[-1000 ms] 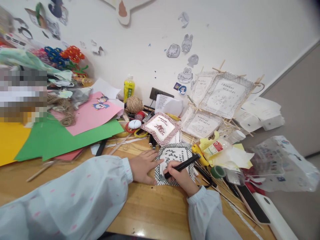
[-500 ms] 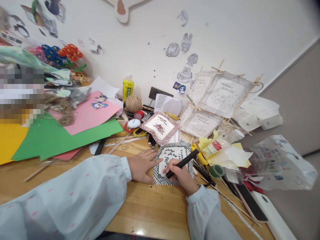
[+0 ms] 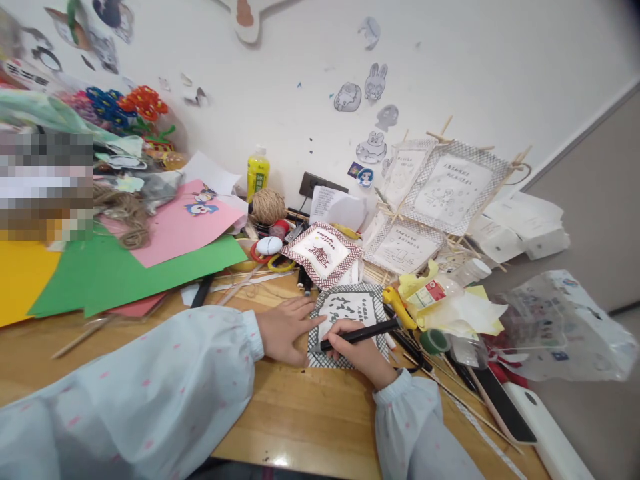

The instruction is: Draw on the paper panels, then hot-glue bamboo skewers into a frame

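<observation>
The paper [image 3: 353, 301] beneath the right hand [image 3: 357, 349] should be light, thin and easily creased (best held flat by its edges). The left hand [image 3: 285, 331] lies palm-down, fingers spread, at the paper's edge; the right, fingers curled, pinches a black marker [image 3: 376, 330] slanting leftward.

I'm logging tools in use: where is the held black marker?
In the head view, low and right of centre, the black marker is in the right hand, its tip at the lower-left border of the patterned sheet, near the left hand.
</observation>
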{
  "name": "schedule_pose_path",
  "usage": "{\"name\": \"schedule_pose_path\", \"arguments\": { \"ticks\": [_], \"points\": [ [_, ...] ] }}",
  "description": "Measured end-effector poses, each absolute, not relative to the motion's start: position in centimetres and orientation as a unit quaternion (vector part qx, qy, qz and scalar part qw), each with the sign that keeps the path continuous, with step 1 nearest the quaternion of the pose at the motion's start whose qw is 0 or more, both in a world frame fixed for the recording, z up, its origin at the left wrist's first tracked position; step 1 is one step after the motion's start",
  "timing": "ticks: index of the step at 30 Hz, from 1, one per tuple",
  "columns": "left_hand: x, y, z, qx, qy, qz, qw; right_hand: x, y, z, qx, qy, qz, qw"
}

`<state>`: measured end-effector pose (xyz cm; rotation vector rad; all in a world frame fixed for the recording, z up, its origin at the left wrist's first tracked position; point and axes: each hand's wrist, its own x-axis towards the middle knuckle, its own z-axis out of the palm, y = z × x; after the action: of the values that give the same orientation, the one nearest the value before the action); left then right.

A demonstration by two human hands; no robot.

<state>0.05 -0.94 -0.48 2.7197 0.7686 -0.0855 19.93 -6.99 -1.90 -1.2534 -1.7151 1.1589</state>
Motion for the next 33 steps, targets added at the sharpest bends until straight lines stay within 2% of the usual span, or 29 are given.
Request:
{"name": "schedule_pose_path", "arguments": {
  "ticks": [18,33],
  "points": [
    [0.06,-0.88,-0.27,0.949,0.263,-0.033,0.169,19.89,-7.10,-1.97,-0.525,-0.578,0.503,0.371],
    [0.08,-0.70,-0.66,0.951,0.257,-0.016,0.172,19.81,-7.19,-1.44,-0.485,-0.644,0.480,0.346]
  ]
}}
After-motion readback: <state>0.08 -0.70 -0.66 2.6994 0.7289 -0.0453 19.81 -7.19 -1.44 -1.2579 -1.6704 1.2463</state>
